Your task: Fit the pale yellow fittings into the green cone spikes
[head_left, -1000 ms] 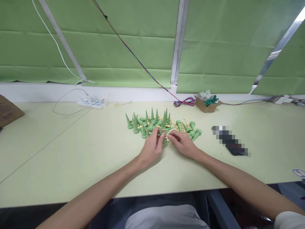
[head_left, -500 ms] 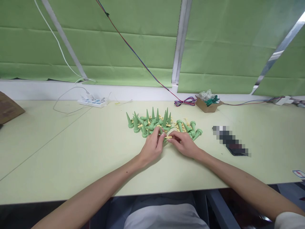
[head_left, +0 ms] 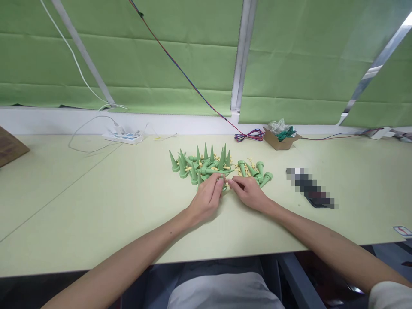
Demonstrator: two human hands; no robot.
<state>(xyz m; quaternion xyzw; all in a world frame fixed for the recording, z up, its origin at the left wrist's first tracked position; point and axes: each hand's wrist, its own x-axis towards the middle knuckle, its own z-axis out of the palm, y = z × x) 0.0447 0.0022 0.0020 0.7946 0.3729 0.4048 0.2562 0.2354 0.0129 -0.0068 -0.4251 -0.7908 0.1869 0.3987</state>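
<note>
Close to the front of a heap of green plastic spikes (head_left: 210, 161), my left hand (head_left: 206, 197) is closed around one green plastic spike (head_left: 223, 182), mostly hidden by the fingers. My right hand (head_left: 251, 194) pinches a small yellow plastic valve-like piece (head_left: 228, 183) against that spike's side. The fingertips of both hands nearly meet. Some spikes in the heap stand upright with yellow pieces in their bases, while others lie on their sides. Loose yellow pieces (head_left: 250, 166) are spread to the right among more green spikes (head_left: 267, 178).
A blurred dark phone-like object (head_left: 310, 189) lies to the right on the table (head_left: 128, 214). Toward the back are a small cardboard box (head_left: 278, 139) with plastic wrap, a coiled red-blue cable (head_left: 249, 135) and a white power strip (head_left: 124, 136). Brown cardboard (head_left: 11, 146) sits far left.
The yellow piece, sticking out level between the hands before, is now turned and mostly covered at the spike. The left fingers and the held spike have shifted slightly. The view has moved a little.
</note>
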